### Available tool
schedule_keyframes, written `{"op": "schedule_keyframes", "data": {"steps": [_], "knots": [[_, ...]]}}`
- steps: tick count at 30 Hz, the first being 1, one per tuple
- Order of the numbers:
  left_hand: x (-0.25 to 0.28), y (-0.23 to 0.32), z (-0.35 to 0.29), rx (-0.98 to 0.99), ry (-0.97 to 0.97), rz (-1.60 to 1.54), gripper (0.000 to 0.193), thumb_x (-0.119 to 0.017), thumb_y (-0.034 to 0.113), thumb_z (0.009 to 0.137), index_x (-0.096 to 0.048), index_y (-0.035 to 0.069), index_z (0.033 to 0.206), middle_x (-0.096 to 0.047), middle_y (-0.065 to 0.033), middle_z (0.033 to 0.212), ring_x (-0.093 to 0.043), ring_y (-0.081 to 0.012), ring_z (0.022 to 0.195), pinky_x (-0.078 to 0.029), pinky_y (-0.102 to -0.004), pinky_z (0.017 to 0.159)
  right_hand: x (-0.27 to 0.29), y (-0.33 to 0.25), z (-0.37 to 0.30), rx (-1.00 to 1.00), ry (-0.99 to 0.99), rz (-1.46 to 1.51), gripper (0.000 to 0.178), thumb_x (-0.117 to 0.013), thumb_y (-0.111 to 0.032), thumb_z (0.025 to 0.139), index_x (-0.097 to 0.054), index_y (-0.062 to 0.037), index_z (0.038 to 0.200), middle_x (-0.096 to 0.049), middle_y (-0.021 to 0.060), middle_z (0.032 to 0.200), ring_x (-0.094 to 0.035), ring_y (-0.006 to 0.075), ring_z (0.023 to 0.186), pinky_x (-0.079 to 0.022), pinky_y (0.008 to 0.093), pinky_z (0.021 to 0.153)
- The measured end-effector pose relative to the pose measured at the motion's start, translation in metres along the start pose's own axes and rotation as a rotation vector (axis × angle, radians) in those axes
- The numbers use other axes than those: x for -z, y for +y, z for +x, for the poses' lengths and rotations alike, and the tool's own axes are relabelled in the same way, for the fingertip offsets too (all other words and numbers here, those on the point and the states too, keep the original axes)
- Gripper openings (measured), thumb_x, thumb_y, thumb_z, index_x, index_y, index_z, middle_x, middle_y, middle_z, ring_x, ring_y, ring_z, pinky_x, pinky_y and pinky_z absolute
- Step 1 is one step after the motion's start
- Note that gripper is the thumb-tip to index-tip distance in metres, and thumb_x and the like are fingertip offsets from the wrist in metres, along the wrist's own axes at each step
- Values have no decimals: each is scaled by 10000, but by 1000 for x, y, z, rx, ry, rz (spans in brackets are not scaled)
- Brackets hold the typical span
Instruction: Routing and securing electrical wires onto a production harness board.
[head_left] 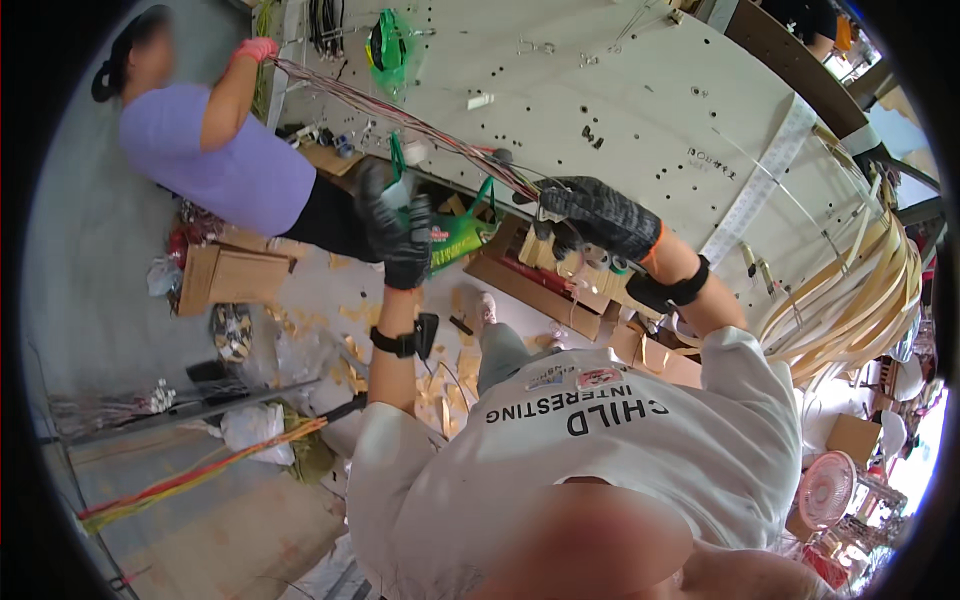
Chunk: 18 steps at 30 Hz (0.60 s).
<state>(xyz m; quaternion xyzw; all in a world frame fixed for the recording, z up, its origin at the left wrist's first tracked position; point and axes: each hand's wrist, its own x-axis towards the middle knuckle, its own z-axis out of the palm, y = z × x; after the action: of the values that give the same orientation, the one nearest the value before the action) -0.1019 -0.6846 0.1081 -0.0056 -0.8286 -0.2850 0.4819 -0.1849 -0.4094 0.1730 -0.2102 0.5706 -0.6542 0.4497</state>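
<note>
evidently, right hand (605, 218): gloved in dark grey knit with an orange cuff, it was closed around the near end of a long bundle of thin red, white and brown wires (415, 124).
left hand (405, 235): gloved in the same knit, it stood raised with fingers spread, well apart from the right and off the wires; whether it touched the pale thing behind its fingers, i could not tell.
wire bundle: it stretched from the right hand, slanting up and leftward, to the pink-gloved hand (257, 49) of a co-worker in a purple short-sleeved top (215, 150).
step in hand: it looked like holding the wires out lengthwise between two people.
next move: this seemed to call for a steady right grip and the left hand brought to the strands.
beside the left hand: a green shopping bag with looped handles (462, 238) showed.
work surface: a large pale board pierced with small holes (620, 112) spread beyond the wires.
board's right end: loops of flat cream strips (850, 318) hung.
floor: an opened brown cardboard box (240, 278) lay near the co-worker.
</note>
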Motion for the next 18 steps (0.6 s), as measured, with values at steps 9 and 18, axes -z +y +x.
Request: {"op": "schedule_keyframes", "data": {"steps": [9, 18], "knots": [[-102, -29, 153, -659, -602, -152, 572, -707, 376, 820, -564, 105, 1304, -632, -115, 1062, -587, -311, 975, -466, -451, 891, 17, -95, 40, 51, 207, -373, 288, -575, -254, 993, -601, -45, 1190, -627, 0, 765, -577, 63, 567, -480, 209, 517], [-157, -52, 190, -536, -834, -538, 487, -779, 338, 772, -649, 112, 1184, -705, -102, 1004, -681, -277, 875, -539, -365, 762, 38, -89, 108, 144, 530, -871, 285, -669, -118, 899, -602, -42, 1166, -645, 62, 780, -591, 108, 674, -504, 305, 631]]}}
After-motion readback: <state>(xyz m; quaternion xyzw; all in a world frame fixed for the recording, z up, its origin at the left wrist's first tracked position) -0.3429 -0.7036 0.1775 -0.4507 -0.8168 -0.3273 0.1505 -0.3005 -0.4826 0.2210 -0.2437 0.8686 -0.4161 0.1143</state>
